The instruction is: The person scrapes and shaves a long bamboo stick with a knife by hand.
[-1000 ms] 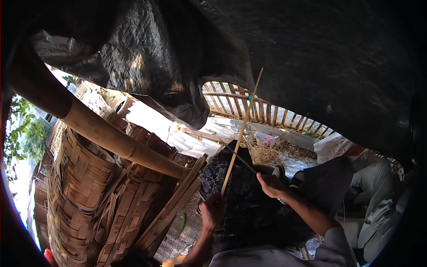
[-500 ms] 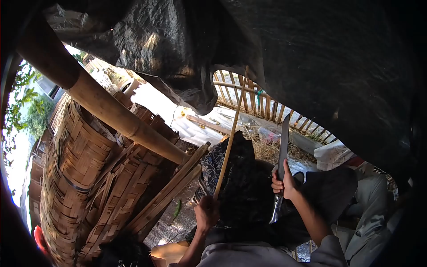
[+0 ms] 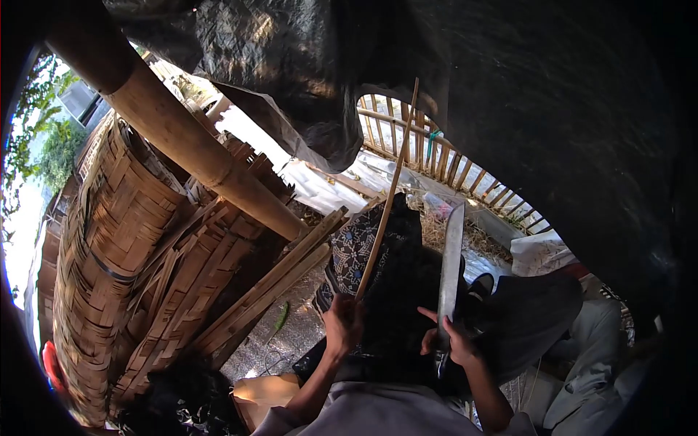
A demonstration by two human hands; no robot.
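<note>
My left hand [image 3: 343, 325] is closed round the lower end of a long thin bamboo strip [image 3: 390, 195], which slants up and away from me. In my right hand [image 3: 454, 343] is a machete [image 3: 451, 254], its broad blade pointing up and its flat side catching light. The index finger of that hand sticks out to the left, while the others stay round the grip. Strip and blade are apart. Dark cloth with a pale pattern [image 3: 354, 248] covers my left leg, beneath the strip.
Rolled woven bamboo mats [image 3: 120, 240] stand at the left, beside loose bamboo slats [image 3: 273, 291]. A thick bamboo pole [image 3: 174, 145] crosses above them. Black plastic sheeting [image 3: 552, 116] hangs overhead. A bamboo fence [image 3: 451, 171] is beyond. Someone's light trousers [image 3: 592, 363] show at right.
My right hand has come lower and slightly left with the machete, and its index finger has stretched out. The blade's flat side now shows brighter. My left hand still holds the bamboo strip.
</note>
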